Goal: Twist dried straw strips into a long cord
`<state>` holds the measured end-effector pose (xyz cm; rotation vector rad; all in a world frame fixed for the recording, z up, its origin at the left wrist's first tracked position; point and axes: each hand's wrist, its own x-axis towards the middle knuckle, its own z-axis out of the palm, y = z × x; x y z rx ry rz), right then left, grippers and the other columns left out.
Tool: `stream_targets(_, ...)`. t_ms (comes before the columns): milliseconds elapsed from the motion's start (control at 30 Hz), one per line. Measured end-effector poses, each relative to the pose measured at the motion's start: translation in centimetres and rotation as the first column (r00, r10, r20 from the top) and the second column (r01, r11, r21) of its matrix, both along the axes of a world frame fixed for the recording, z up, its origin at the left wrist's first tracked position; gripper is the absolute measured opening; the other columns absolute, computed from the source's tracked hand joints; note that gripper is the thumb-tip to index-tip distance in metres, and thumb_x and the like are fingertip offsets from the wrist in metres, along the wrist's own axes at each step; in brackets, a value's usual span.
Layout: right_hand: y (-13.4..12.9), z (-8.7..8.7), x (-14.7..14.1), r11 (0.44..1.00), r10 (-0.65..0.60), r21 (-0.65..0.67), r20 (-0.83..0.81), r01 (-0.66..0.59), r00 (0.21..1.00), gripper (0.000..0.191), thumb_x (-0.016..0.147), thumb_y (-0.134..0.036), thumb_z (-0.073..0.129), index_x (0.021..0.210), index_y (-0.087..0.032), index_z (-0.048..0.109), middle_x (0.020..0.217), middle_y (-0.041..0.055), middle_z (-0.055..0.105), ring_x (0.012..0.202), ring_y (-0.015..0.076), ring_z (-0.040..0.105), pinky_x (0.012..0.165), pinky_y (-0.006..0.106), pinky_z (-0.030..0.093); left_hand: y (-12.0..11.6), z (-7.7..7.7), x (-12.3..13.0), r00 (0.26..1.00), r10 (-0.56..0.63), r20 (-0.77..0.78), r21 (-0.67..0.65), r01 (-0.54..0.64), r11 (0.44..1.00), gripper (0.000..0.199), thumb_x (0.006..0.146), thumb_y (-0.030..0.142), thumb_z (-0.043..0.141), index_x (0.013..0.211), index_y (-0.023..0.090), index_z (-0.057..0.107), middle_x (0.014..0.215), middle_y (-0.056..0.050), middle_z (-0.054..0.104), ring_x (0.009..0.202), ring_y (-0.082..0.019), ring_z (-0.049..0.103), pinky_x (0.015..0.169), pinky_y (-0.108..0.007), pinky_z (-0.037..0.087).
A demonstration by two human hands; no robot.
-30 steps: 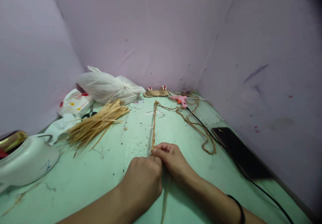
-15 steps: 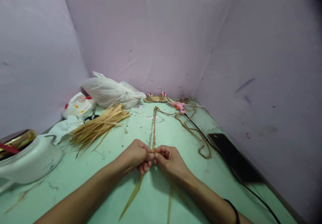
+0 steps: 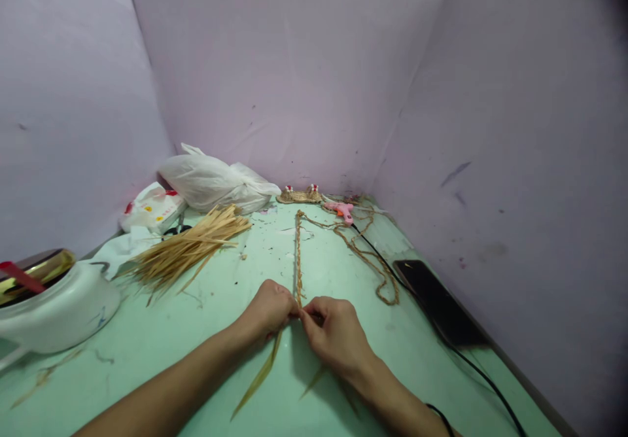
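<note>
Pinching 1 braid (image 3: 299, 260), 2 hands (image 3: 338, 335), 1 phone (image 3: 434, 299)

No lettering is legible, even on the white packet (image 3: 156, 212).

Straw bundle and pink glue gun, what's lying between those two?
In the head view, the straight stretch of the braided cord lies between the straw bundle and the pink glue gun, with small scraps too.
</note>
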<state>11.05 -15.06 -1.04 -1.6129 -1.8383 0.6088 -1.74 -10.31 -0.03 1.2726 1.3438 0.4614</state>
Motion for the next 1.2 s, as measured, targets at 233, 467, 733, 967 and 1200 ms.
stream_targets(233,-0.9,-0.9,-0.5,0.94,0.068,0.291,0.358,-0.181,0.931,0.024,0.078,-0.016,0.043,0.062,-0.013,0.061,0.056,0.0065,0.056,0.045,0.01,0.043,0.048,0.025,0.023,-0.6,0.2,-0.2,0.986,0.064,0.152,-0.045,-0.057,0.997,0.015,0.054,0.021,0.049,0.041,0.016,0.044,0.028,0.005,0.033,0.023,-0.005,0.022,0.026,-0.02,0.013)
stream_targets(467,-1.0,-0.2,-0.3,0.955,0.159,0.229,0.141,-0.188,0.977,0.023,0.078,-0.026,0.047,0.065,-0.016,0.063,0.059,0.0043,0.059,0.05,0.0105,0.047,0.05,0.023,0.03,-0.4,0.9,-0.3,0.983,0.031,0.18,-0.037,-0.024,0.999,0.005,0.046,0.013,0.049,0.042,0.014,0.045,0.028,0.007,0.032,0.027,-0.002,0.021,0.03,-0.017,0.012)
stream_targets(733,1.4,0.6,0.0,0.898,-0.235,-0.418,-0.715,-0.134,0.658,0.021,0.066,-0.034,0.056,0.073,-0.015,0.053,0.059,0.0007,0.055,0.052,0.0107,0.05,0.051,0.023,0.039,-0.4,0.7,-0.6,0.976,-0.045,0.213,-0.055,0.058,0.997,0.01,0.051,0.021,0.051,0.046,0.016,0.045,0.031,0.008,0.03,0.028,-0.002,0.017,0.032,-0.019,0.009)
stream_targets(967,2.5,-0.6,-0.5,0.912,-0.206,-0.402,-0.629,-0.087,0.75,0.009,0.057,-0.016,0.055,0.054,-0.015,0.046,0.04,-0.0078,0.039,0.037,0.0029,0.029,0.04,0.018,0.021,0.4,-0.3,-1.2,0.977,-0.194,0.086,0.095,0.186,0.978,0.01,0.051,0.019,0.047,0.043,0.016,0.042,0.033,0.008,0.027,0.033,-0.003,0.018,0.036,-0.02,0.01)
stream_targets(1200,2.8,-0.4,-0.7,0.886,-0.271,-0.455,-0.669,-0.092,0.692,0.006,0.053,-0.017,0.056,0.052,-0.013,0.051,0.038,-0.008,0.039,0.037,0.0029,0.027,0.041,0.019,0.02,1.1,0.3,-1.9,0.94,-0.258,-0.222,0.296,0.317,0.901,0.011,0.052,0.015,0.043,0.046,0.013,0.052,0.04,0.004,0.034,0.042,-0.007,0.029,0.043,-0.02,0.022)
